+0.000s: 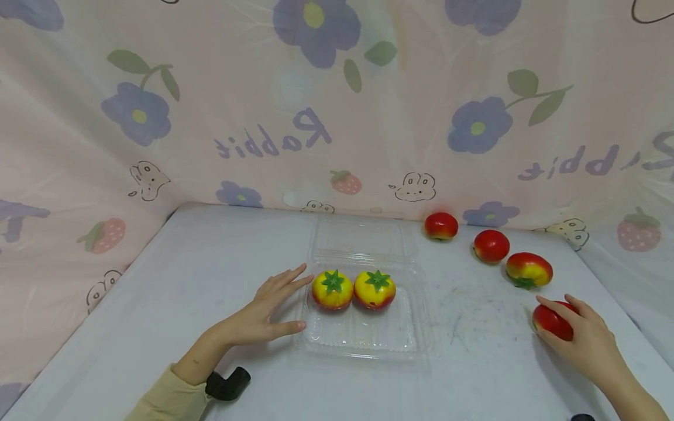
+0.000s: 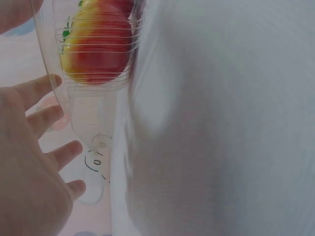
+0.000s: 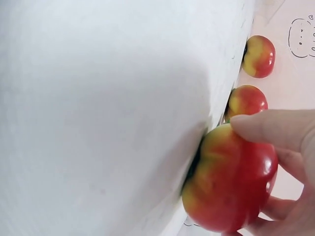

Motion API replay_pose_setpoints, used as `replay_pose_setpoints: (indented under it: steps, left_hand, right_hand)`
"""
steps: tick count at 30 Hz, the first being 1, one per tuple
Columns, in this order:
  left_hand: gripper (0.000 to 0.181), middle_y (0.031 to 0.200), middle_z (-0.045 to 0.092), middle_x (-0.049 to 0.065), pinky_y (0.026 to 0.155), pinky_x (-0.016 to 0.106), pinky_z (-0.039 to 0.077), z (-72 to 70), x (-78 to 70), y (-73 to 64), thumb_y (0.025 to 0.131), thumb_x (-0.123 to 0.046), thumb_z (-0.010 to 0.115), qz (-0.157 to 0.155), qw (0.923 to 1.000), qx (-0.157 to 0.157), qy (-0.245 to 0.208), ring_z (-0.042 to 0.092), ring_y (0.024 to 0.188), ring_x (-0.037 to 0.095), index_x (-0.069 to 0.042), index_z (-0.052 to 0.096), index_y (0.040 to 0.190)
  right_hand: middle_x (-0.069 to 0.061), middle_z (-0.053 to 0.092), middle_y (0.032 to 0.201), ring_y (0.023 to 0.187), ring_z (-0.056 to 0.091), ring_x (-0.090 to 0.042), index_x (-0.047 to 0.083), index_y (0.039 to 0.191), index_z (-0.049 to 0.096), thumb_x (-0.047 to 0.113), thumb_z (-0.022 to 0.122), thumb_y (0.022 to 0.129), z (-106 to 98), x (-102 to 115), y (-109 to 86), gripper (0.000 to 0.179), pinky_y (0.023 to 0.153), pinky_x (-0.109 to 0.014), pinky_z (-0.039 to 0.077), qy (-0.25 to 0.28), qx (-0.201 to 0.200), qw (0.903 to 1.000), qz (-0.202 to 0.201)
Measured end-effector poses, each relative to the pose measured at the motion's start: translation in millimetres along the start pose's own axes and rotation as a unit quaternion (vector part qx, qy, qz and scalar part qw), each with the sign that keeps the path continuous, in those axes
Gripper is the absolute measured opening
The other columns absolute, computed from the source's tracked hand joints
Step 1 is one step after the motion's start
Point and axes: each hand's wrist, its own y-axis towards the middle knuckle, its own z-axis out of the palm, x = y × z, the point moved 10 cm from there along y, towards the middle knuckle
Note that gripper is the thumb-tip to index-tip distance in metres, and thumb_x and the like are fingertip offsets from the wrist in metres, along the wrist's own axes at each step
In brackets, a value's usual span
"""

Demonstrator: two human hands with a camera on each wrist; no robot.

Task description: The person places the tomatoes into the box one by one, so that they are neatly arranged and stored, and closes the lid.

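Two yellow-red tomatoes (image 1: 332, 290) with green star-shaped tops sit side by side in a clear plastic clamshell box (image 1: 363, 336), its lid (image 1: 363, 238) folded back. My left hand (image 1: 270, 307) is at the box's left edge, fingers spread and fairly straight; in the left wrist view the fingertips (image 2: 73, 150) are beside the clear wall. At the right of the table, my right hand (image 1: 590, 339) holds a red tomato (image 1: 553, 321) between thumb and fingers. In the right wrist view that tomato (image 3: 231, 182) has its dark underside close to the table; whether it touches is unclear.
Three more tomatoes lie in a slanting row: one near the back edge (image 1: 441, 226), a red tomato (image 1: 491, 246), and a red-yellow tomato (image 1: 529, 270) close to my right hand. A patterned curtain (image 1: 368, 117) hangs behind the white table (image 1: 226, 245).
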Motion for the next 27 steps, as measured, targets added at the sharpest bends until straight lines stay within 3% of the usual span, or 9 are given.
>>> replay_pose_setpoints:
  steps: [10, 17, 27]
  left_hand:
    - [0.074, 0.161, 0.014, 0.012, 0.109, 0.070, -0.003, 0.4, 1.2, 0.6, 0.087, -0.034, 0.067, 0.000, 1.0000, -0.001, 0.006, 0.010, 0.144, 0.046, -0.013, 0.033, 0.149]
    - [0.074, 0.161, 0.014, 0.012, 0.109, 0.070, -0.003, -0.2, 0.0, 0.3, 0.086, -0.033, 0.067, -0.001, 1.0000, 0.000, 0.002, 0.009, 0.144, 0.045, -0.013, 0.033, 0.149]
    - [0.074, 0.161, 0.014, 0.011, 0.109, 0.070, -0.004, -0.8, -1.2, 0.0, 0.086, -0.033, 0.067, -0.005, 1.0000, 0.001, -0.003, 0.007, 0.144, 0.046, -0.013, 0.033, 0.149]
  right_hand:
    - [-0.044, 0.021, 0.130, 0.109, 0.025, -0.060, -0.005, 0.133, 0.043, 0.009, 0.076, 0.076, 4, -3, -0.1, 0.068, 0.074, -0.071, 0.044, -0.007, 0.026, 0.9996, 0.010]
    - [-0.043, 0.026, 0.125, 0.104, 0.029, -0.058, -0.005, 0.130, 0.045, 0.009, 0.078, 0.074, 0, -3, 1.9, 0.067, 0.071, -0.067, 0.048, 0.003, 0.003, 0.9999, 0.013]
    - [-0.041, 0.029, 0.125, 0.104, 0.032, -0.056, -0.004, 0.128, 0.046, 0.008, 0.079, 0.073, -7, 11, 1.4, 0.066, 0.069, -0.066, 0.050, 0.021, -0.030, 0.9991, -0.020]
